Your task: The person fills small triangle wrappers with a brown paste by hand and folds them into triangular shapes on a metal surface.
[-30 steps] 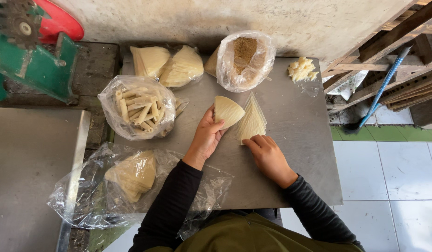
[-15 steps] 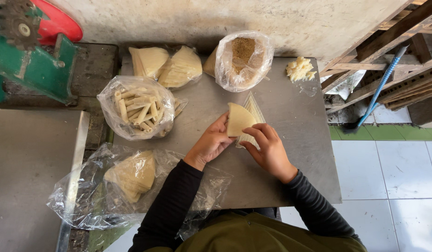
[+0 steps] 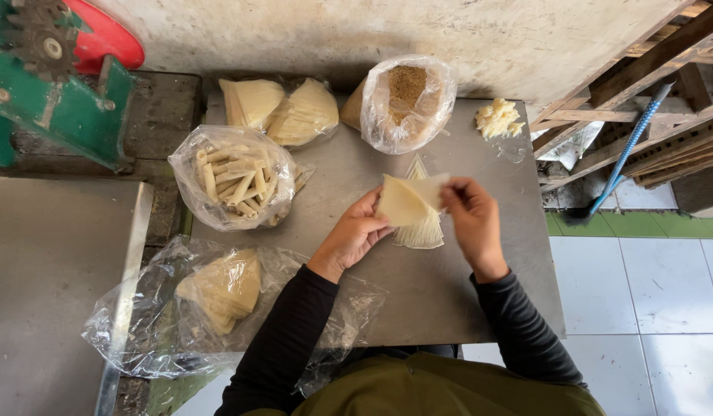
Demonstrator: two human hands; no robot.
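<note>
- The left hand pinches the near edge of a thin pale wrapper sheet, fingers closed on it above the steel worktop.
- The right hand clamps the sheet's far corner between thumb and fingertips, seemingly peeling it open.
- A stack of wrappers lies on the worktop just beneath.
- Half a second ago both hands sat lower, on the stack; now the sheet is lifted.
- Farther off stand a bag of rolled sticks and a bag of brown filling.
</note>
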